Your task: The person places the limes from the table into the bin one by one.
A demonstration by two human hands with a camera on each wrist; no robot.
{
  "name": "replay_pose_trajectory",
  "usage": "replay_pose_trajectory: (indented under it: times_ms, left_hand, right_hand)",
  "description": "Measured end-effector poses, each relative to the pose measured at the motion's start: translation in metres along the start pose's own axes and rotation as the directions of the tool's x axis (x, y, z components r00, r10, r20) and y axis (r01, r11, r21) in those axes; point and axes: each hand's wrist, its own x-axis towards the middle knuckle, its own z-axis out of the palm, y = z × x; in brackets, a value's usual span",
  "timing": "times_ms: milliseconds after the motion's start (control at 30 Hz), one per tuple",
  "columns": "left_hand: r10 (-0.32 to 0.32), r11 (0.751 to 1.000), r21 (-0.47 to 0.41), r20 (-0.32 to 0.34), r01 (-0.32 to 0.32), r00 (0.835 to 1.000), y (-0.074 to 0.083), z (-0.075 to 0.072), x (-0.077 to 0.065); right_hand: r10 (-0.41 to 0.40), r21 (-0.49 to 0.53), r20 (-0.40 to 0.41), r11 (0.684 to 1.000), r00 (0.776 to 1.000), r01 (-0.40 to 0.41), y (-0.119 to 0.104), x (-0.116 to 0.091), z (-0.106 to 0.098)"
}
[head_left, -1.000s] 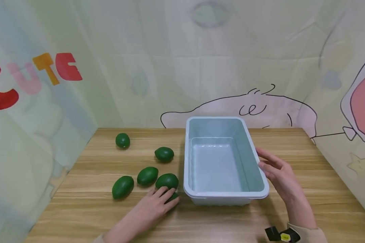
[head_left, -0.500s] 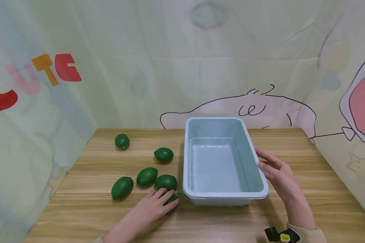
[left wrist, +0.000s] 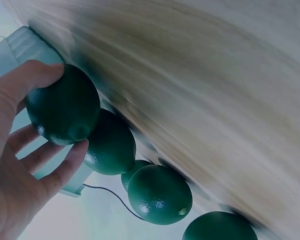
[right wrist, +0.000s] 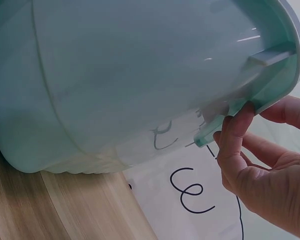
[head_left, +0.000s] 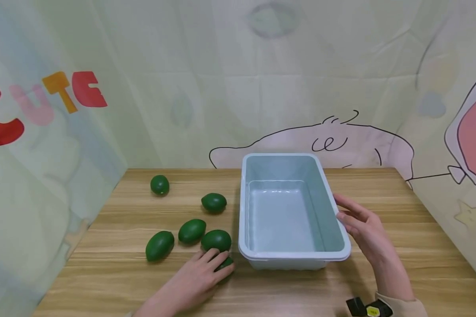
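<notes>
Gripping 1 lime (left wrist: pixel 64 106), left hand (head_left: pixel 199 271) shows thumb (left wrist: pixel 39 76) only in wrist view; right hand (head_left: pixel 364 228) holds tub (head_left: pixel 295 255).

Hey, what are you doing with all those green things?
A person is handling what look like limes. Their left hand grips one lime, while their right hand holds the rim of a light blue plastic tub. Five other limes lie on the wooden table, on the left side of the tub. The gripped one is outside the tub, too.
</notes>
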Motion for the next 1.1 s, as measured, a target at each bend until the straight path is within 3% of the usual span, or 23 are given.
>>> replay_pose_trajectory:
  times_ms: [1100]
  left_hand:
    - [0.057,0.998,0.018,-0.082,-0.055,0.995,0.012,-0.032,0.006]
  right_hand:
    - [-0.001,0.015,0.009,1.0,1.0,0.001,0.0,0.0,0.0]
